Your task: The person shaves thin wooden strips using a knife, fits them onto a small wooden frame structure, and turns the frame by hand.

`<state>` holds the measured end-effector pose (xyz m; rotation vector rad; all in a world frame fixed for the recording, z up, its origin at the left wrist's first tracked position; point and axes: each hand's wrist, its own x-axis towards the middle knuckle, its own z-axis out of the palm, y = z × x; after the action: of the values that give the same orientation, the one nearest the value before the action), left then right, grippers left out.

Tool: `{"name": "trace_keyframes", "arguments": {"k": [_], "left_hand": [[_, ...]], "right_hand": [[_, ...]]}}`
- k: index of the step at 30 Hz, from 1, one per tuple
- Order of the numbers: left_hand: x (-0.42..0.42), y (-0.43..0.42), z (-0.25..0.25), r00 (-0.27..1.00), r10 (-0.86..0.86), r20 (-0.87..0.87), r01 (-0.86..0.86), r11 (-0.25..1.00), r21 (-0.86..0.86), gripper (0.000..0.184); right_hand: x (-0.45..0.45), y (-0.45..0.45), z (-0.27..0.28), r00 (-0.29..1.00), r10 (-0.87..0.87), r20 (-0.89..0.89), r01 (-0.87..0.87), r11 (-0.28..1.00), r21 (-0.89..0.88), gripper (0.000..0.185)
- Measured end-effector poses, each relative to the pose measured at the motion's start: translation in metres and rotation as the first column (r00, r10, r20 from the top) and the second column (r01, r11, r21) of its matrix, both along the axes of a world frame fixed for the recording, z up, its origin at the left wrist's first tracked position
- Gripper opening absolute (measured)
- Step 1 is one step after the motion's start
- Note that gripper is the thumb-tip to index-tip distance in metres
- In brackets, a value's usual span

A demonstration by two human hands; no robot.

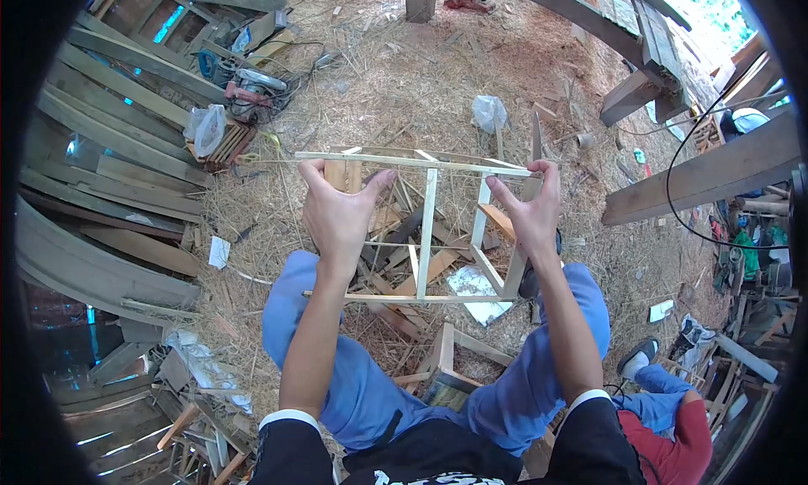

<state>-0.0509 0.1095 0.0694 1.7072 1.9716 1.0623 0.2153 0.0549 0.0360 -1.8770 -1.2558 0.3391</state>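
In front of me, above my lap, is a small open frame of thin pale wooden strips [427,233], with long rails joined by short crosspieces. My left hand [339,209] is closed on the far rail near its left end, thumb towards the middle and fingers curled over the strip. My right hand [533,212] grips the right end of that same rail between thumb and fingers. The near rail [396,298] lies just above my knees. A short orange-brown wood piece [497,222] slants at the right side, close to my right hand.
Wood scraps [391,317] and a white sheet [480,293] lie below the frame. A red power tool [251,94] and a plastic bag [206,130] are at far left, another plastic bag [489,112] ahead. A thick beam [703,169] juts in at right. A person in red [673,443] sits at lower right.
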Motion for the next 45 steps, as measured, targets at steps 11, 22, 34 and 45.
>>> {"name": "trace_keyframes", "arguments": {"k": [11, 22, 34, 45], "left_hand": [[0.012, -0.001, -0.010, 0.947, -0.199, 0.251, 0.153, 0.969, 0.192, 0.071], [0.007, 0.002, -0.054, 0.372, 0.161, 0.914, 0.018, 0.983, -0.181, 0.045], [0.005, -0.007, -0.125, 0.667, -0.002, 0.745, 0.052, 0.998, -0.044, 0.035], [-0.032, -0.036, -0.234, 0.790, -0.039, 0.612, 0.301, 0.894, -0.331, 0.055]], "right_hand": [[0.023, -0.001, -0.004, 0.979, 0.002, -0.203, 0.035, 0.983, 0.178, 0.069], [0.035, -0.003, -0.006, 0.932, 0.040, -0.361, 0.005, 0.992, 0.123, 0.087], [0.033, -0.015, -0.083, 0.879, 0.009, -0.476, -0.053, 0.995, -0.079, 0.084], [0.032, -0.050, -0.186, 0.976, 0.046, -0.213, -0.106, 0.954, -0.281, 0.073]]}}
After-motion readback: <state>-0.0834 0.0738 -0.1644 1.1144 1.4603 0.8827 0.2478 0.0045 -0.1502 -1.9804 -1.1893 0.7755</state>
